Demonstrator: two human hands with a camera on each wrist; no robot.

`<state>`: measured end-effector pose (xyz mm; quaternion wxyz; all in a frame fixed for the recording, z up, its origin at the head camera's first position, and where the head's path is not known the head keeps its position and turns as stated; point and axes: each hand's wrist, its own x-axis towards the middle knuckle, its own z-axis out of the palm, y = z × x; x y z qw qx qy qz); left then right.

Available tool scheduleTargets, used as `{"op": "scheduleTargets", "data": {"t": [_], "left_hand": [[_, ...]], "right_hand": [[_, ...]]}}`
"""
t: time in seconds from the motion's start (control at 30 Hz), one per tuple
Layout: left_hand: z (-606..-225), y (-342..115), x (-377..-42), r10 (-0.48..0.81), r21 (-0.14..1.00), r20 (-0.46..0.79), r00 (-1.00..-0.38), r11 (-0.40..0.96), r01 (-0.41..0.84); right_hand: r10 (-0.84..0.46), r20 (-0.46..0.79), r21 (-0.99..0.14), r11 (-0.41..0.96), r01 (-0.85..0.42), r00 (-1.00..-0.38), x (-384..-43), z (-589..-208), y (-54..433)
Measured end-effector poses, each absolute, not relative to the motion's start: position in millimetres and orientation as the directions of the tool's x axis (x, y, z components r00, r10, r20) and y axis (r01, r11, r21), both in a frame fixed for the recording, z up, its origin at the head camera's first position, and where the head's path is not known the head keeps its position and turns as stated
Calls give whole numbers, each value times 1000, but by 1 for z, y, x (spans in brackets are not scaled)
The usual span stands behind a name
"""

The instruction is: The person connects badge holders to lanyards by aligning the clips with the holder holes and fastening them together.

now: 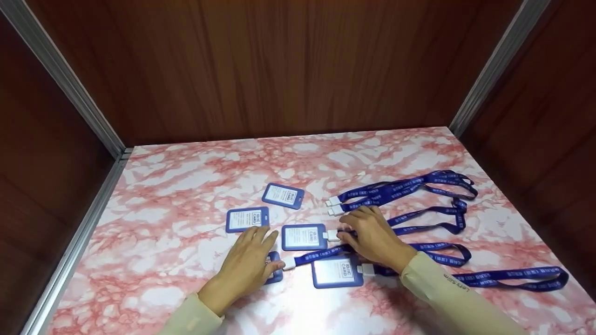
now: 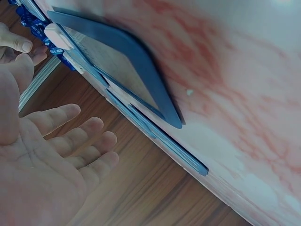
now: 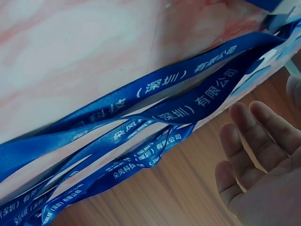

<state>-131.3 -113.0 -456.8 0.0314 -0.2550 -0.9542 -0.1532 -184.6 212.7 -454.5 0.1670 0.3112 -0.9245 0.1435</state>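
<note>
Blue straps [image 1: 321, 255] lay beside the loosely spread, empty right hand [image 1: 372, 236]; the left hand [image 1: 247, 253], similarly empty, part-covered a badge [image 1: 276, 276]. Overlapping straps risked tangling if dragged.

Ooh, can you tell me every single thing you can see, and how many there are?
Card holders: five, blue, middle of the table, one partly under a hand
Cards: at least four, white, inside the holders
Lanyards: five, going by their clips, blue with pale writing, mostly right
Clips: five, white, at the lanyards' left ends
Table: one, pink-red and white, underneath
Wall panels: three, brown, back and both sides
Rails: at least three, silver, along corners and left table edge
Sleeves: two, pale, on the arms
Left hand: one, bare, over a holder
Right hand: one, bare, over lanyards
</note>
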Motion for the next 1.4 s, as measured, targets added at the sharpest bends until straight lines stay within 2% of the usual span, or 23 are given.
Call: {"op": "scheduleTargets", "data": {"t": [0.37, 0.73, 1.13, 1.4], "left_hand": [[-456, -117, -126, 482, 287, 157, -862, 813, 507], [-456, -122, -123, 481, 266, 177, -859, 817, 512], [-454, -126, -119, 488, 256, 183, -853, 815, 521], [-455, -127, -117, 480, 276, 172, -860, 815, 510]], "right_hand": [[-510, 338, -190, 786, -588, -791, -191, -452, 215], [-520, 362, -144, 788, -598, -773, -197, -451, 214], [-512, 359, -121, 803, -583, -780, -205, -449, 211], [-517, 368, -140, 791, -595, -773, -213, -448, 211]]}}
